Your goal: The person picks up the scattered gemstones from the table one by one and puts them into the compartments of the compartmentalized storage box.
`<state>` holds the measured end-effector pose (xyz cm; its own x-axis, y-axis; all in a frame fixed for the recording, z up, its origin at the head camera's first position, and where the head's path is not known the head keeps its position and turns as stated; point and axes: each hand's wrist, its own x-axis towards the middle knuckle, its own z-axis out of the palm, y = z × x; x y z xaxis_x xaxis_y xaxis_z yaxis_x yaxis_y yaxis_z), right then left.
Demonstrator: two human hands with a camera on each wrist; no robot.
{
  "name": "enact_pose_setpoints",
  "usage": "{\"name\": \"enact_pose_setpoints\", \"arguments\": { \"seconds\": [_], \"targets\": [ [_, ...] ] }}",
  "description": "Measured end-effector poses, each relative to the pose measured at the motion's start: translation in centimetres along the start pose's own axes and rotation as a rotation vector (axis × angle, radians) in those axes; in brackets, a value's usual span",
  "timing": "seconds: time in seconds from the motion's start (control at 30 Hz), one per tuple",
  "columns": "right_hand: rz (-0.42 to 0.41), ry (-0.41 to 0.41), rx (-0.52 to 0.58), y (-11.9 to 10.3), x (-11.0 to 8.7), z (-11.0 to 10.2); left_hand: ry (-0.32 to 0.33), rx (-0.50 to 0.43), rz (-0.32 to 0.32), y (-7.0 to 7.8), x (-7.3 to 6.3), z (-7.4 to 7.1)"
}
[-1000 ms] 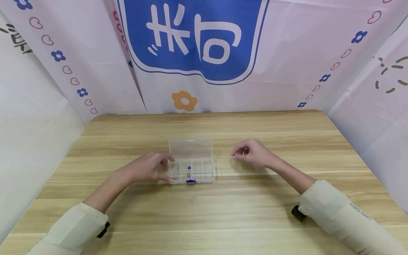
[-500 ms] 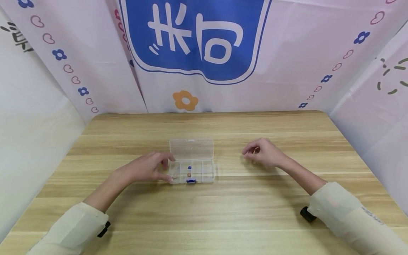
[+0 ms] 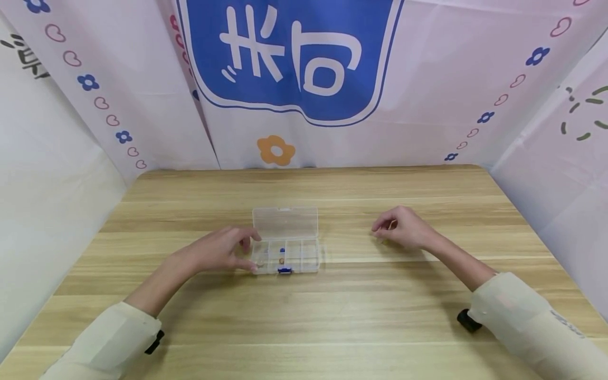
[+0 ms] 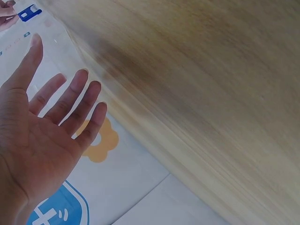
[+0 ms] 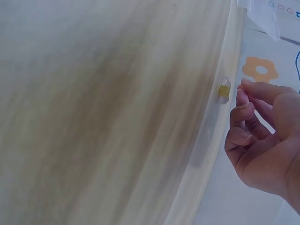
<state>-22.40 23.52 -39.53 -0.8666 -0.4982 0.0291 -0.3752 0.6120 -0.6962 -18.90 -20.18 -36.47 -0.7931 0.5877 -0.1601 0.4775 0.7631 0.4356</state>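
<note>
A clear plastic compartment box [image 3: 310, 257] lies on the table with its lid [image 3: 285, 223] raised at the back and a blue clasp [image 3: 285, 270] in front. My left hand [image 3: 220, 249] spans its left end, thumb at the front corner and index finger at the back one; the left wrist view shows these fingers spread and fairly straight. To the right, above the table, my right hand [image 3: 404, 229] has thumb and index finger together. Just below those fingertips hangs a small clear-and-yellow thing [image 5: 225, 91], like a dangling charm; its link to the fingers is too fine to see.
Inside the box are a small blue piece [image 3: 282, 250] and an orange-brown piece [image 3: 281, 261]. The wooden table [image 3: 304, 322] ends at the back against a printed white cloth [image 3: 408, 142], with more cloth at both sides.
My right hand has moved away from the box to the right, and the small yellow thing has moved with it. My left hand and the box have stayed put.
</note>
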Motion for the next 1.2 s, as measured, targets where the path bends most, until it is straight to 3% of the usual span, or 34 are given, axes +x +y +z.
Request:
{"name": "enact_pose_setpoints", "arguments": {
  "seconds": [0.63, 1.2],
  "targets": [
    [0.003, -0.017, -0.028, 0.9, -0.9, -1.1, 0.003, 0.006, 0.009, 0.1, -0.1, 0.0],
    [-0.007, -0.049, -0.038, 1.1, -0.6, -0.8, -0.007, -0.011, 0.0, 0.0, 0.0, 0.0]
  ]
}}
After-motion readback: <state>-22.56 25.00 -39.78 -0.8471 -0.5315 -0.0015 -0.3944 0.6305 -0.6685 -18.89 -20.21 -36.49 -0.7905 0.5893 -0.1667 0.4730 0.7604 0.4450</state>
